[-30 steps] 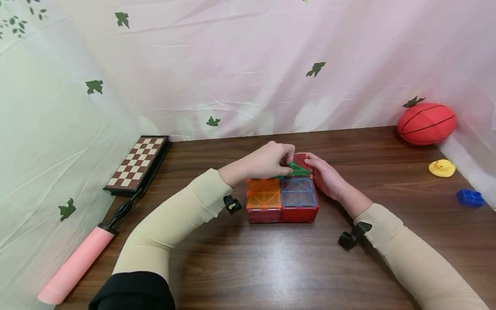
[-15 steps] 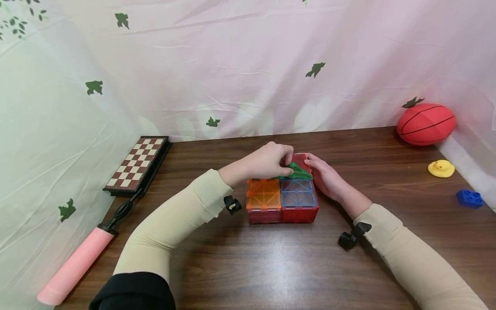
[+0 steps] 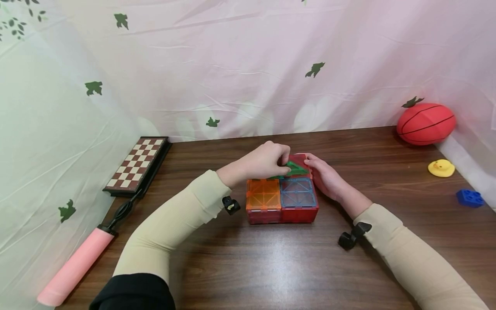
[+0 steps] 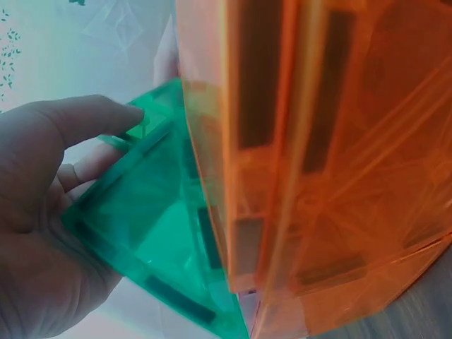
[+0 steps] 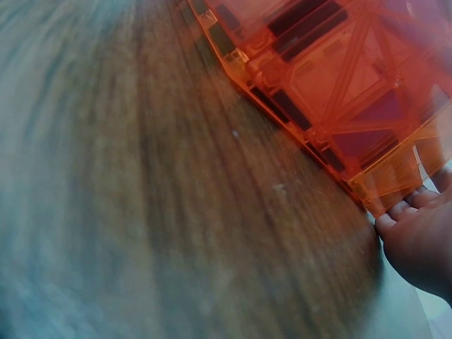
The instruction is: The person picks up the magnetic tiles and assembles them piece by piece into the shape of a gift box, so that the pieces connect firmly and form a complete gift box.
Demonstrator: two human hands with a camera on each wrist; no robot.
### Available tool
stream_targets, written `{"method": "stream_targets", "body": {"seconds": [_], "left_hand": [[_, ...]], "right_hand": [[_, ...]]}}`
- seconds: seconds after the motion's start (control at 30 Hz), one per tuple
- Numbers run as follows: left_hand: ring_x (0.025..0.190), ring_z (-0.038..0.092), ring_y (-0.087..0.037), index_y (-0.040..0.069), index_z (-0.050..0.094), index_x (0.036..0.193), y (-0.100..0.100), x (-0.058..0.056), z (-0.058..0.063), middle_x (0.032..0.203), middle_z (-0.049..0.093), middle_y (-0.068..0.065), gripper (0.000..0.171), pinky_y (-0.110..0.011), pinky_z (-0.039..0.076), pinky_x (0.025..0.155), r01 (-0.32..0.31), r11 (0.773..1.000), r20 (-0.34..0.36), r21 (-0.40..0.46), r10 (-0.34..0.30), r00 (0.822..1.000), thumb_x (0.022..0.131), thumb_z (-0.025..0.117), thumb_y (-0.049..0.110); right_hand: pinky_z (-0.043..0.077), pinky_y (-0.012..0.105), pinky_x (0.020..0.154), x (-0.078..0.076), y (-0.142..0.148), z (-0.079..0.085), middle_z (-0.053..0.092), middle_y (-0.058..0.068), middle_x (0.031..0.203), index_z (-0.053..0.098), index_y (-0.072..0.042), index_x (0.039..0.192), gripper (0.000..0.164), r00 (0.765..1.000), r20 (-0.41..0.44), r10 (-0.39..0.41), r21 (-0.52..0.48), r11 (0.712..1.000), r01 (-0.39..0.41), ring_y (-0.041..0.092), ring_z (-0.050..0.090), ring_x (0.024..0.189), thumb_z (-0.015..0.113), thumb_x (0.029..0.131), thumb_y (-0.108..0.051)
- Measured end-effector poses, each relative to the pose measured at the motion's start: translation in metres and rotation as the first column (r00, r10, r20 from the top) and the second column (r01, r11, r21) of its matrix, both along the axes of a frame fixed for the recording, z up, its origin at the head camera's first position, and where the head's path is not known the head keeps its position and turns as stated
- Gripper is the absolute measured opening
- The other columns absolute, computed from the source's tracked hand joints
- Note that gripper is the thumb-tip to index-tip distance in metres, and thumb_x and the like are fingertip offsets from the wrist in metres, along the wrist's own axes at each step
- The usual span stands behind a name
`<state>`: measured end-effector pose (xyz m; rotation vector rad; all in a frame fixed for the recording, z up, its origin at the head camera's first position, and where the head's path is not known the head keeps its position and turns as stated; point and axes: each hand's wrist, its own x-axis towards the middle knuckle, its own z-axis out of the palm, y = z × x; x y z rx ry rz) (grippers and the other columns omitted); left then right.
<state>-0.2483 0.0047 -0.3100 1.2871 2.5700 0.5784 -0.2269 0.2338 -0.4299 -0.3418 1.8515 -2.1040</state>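
A low box of see-through magnetic tiles stands on the table in the head view, with an orange square tile (image 3: 263,193) and a blue square tile (image 3: 298,192) on top and red sides (image 3: 298,215). My left hand (image 3: 265,160) pinches a green triangular magnetic tile (image 4: 145,226) at the box's far edge, its thumb on one face. Behind it a red tile (image 3: 299,159) stands up from the back. With the thumb on the near side and fingers behind, my right hand (image 3: 327,178) holds that red tile's right edge. Its fingertips (image 5: 417,201) show behind the tiles in the right wrist view.
A chessboard (image 3: 137,163) and a pink-sleeved pump (image 3: 77,267) lie at the left. Along the right side are a red ball (image 3: 426,124), a yellow rubber duck (image 3: 441,168) and a blue toy brick (image 3: 469,198). A pale curtain (image 3: 248,64) closes off the back.
My left hand has shifted slightly left, taking the green tile along; the tile's right tip now sits a little further from the box's right edge. The right hand stays in place.
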Motion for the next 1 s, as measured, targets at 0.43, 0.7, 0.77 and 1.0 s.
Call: {"method": "stream_targets", "body": {"seconds": [0.43, 0.7, 0.77, 1.0], "left_hand": [[0.059, 0.048, -0.013, 0.010, 0.053, 0.086, 0.003, 0.000, -0.003, 0.069, 0.051, -0.001, 0.024, -0.023, 0.037, 0.060, 0.041, 0.999, -0.010, 0.029, -0.041, 0.999, 0.094, 0.074, 0.020], [0.061, 0.048, -0.014, 0.009, 0.054, 0.086, 0.008, 0.000, 0.000, 0.071, 0.050, -0.002, 0.025, -0.023, 0.037, 0.061, 0.025, 1.000, -0.003, -0.001, -0.025, 1.000, 0.095, 0.074, 0.022], [0.062, 0.048, -0.014, 0.009, 0.055, 0.086, 0.009, 0.000, 0.000, 0.071, 0.050, -0.002, 0.026, -0.022, 0.037, 0.061, 0.021, 1.000, -0.004, -0.015, -0.021, 1.000, 0.095, 0.074, 0.023], [0.063, 0.051, -0.015, 0.009, 0.056, 0.084, 0.013, 0.002, 0.002, 0.071, 0.051, -0.002, 0.028, -0.023, 0.037, 0.060, -0.004, 0.999, -0.015, -0.048, 0.003, 1.000, 0.094, 0.075, 0.026]], "right_hand": [[0.043, 0.029, 0.099, 0.000, 0.001, 0.000, 0.063, -0.002, 0.119, 0.049, -0.014, 0.134, 0.029, 1.000, 0.011, 0.003, -0.017, 1.000, -0.003, 0.014, 0.058, 0.111, 0.033, 0.112, -0.026], [0.044, 0.030, 0.099, -0.001, 0.000, 0.001, 0.063, -0.001, 0.120, 0.049, -0.015, 0.134, 0.030, 1.000, 0.008, 0.005, -0.006, 1.000, -0.005, 0.015, 0.058, 0.111, 0.034, 0.112, -0.028], [0.044, 0.030, 0.098, -0.001, 0.000, 0.001, 0.063, -0.001, 0.120, 0.049, -0.015, 0.133, 0.029, 1.000, 0.009, 0.005, -0.006, 1.000, -0.005, 0.015, 0.058, 0.111, 0.034, 0.112, -0.028], [0.044, 0.030, 0.099, -0.001, 0.001, 0.000, 0.062, -0.001, 0.121, 0.050, -0.018, 0.133, 0.030, 1.000, 0.007, 0.006, 0.006, 1.000, -0.006, 0.015, 0.057, 0.112, 0.034, 0.112, -0.030]]}}
